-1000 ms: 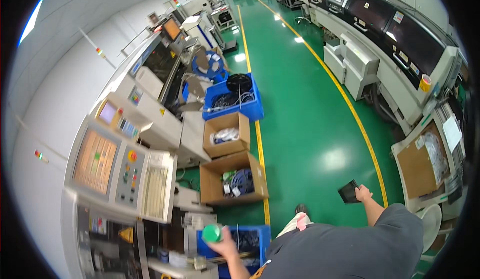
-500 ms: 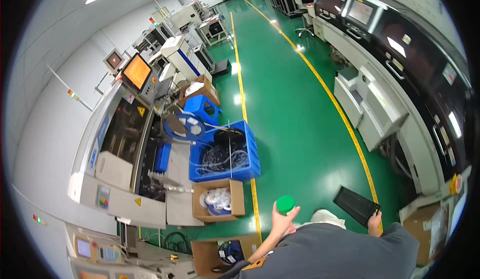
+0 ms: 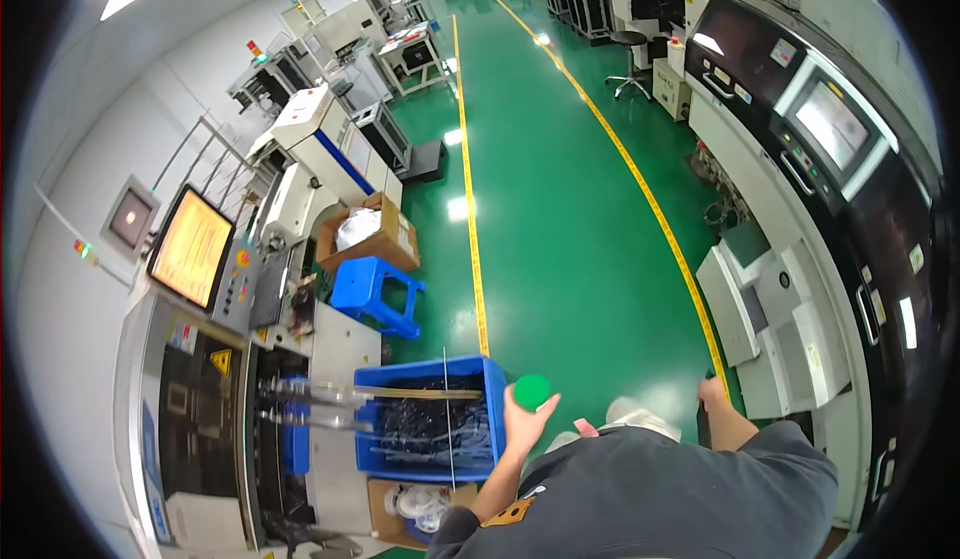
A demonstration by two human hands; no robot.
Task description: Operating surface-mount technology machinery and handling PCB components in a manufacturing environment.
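Note:
My left hand [image 3: 521,426] is closed around a small container with a round green lid [image 3: 531,392], held upright in front of me; the fingers cover most of its body. Out to the right, my right hand [image 3: 713,393] grips a flat black tray-like piece [image 3: 703,427], hanging beside my body. Only a narrow dark strip of it shows, the rest being hidden by the arm and the angle.
At left stand a blue crate [image 3: 487,459] of dark tape strips, a cardboard box [image 3: 378,504], a blue stool [image 3: 372,289] and a machine with an orange screen [image 3: 193,244]. Long black-covered machines [image 3: 800,109] line the right. Yellow lines [image 3: 470,229] run along the green floor.
I have moved forward along the aisle, so the stool and crate are nearer. The black tray has swung from flat in view to nearly edge-on beside me. Both hands keep their hold.

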